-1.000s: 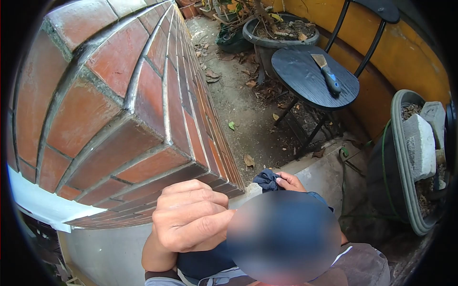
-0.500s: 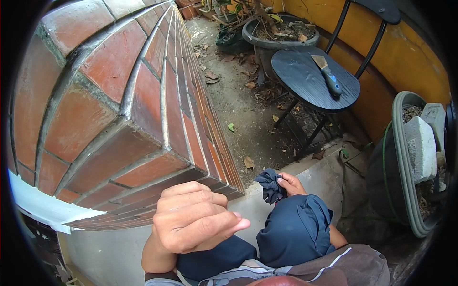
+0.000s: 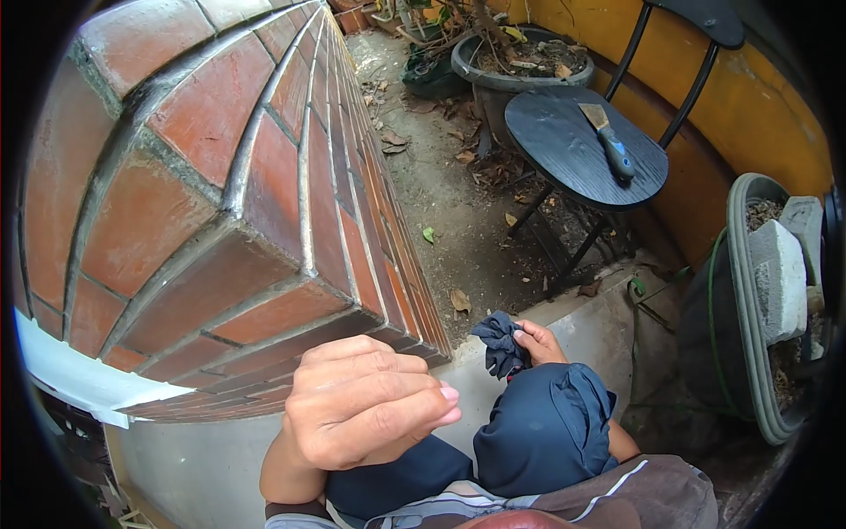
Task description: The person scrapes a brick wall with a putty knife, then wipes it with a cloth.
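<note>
My left hand [image 3: 366,404] is raised in front of the lower corner of a red brick structure [image 3: 264,256], its fingers curled closed. Whatever those fingers might hold is hidden. Beyond my knee [image 3: 542,428], my right hand [image 3: 540,342] grips a crumpled dark cloth [image 3: 500,344]. A scraper [image 3: 608,143] with a blue and black handle lies on the seat of a black chair [image 3: 551,132], out of reach of both hands.
A large grey planter [image 3: 749,309] holding white blocks [image 3: 777,280] stands at the right. Behind the chair are a round plant pot [image 3: 520,79] and a yellow wall [image 3: 749,79]. Dry leaves [image 3: 460,301] lie on the ground. A white strip [image 3: 88,375] runs below the bricks.
The thumb and fingertips of my left hand have drawn slightly closer together. My right hand still has the cloth, and the view has shifted very slightly.
</note>
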Action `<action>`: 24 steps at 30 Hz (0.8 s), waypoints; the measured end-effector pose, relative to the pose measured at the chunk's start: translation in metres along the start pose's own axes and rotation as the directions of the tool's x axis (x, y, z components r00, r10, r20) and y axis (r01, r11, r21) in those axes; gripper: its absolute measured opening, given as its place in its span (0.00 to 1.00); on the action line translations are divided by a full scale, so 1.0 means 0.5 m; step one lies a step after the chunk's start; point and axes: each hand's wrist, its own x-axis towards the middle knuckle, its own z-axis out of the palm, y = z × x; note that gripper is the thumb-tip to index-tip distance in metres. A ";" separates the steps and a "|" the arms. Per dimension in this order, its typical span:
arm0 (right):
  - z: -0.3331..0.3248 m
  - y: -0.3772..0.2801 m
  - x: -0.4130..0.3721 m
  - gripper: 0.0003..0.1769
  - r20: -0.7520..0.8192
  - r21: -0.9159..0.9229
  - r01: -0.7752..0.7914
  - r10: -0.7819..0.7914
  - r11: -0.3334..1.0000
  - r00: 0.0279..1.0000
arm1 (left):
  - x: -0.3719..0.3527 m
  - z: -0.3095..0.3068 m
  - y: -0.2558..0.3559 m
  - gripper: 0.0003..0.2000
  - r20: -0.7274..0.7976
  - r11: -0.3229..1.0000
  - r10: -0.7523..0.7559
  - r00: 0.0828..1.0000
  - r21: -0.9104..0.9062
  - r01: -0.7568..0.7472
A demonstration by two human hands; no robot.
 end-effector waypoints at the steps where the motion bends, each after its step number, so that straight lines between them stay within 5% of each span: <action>1: 0.000 0.000 0.000 0.13 -0.001 -0.001 -0.002 0.002 1.000 1.000 | 0.000 0.000 0.000 0.05 0.002 1.000 -0.001 1.000 -0.002 0.001; 13: 0.002 0.000 -0.001 0.13 -0.002 0.002 0.008 -0.008 1.000 1.000 | -0.001 -0.004 0.002 0.04 -0.022 0.999 0.000 1.000 0.051 0.001; 24: -0.004 0.011 0.004 0.14 -0.008 0.009 0.025 -0.025 1.000 1.000 | -0.018 -0.014 -0.022 0.10 -0.272 0.964 0.019 0.962 0.260 0.055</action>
